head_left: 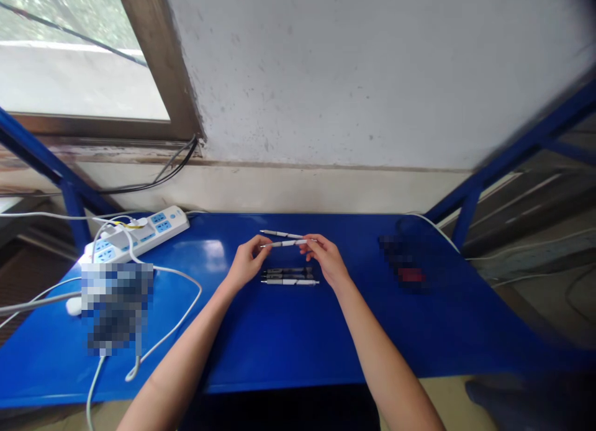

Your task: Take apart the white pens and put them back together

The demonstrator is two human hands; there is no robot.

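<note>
Between my two hands a white pen with dark bands (283, 243) is held level, just above the blue table. My left hand (249, 257) pinches its left, pointed end, and my right hand (323, 256) grips its right end between thumb and fingers. Right behind it lies another white pen (279, 233), its right end partly hidden by my right hand. Nearer to me, dark pens (287, 272) lie side by side, with a white and grey pen (289, 282) along their front. All point roughly left to right.
A white power strip (174, 218) with plugs stands at the table's back left. White cables (198, 288) loop over the left side of the blue table (279, 344). Pixelated items (116, 307) lie front left, others (403, 263) at right. Blue frame posts (465, 217) and a wall bound the table.
</note>
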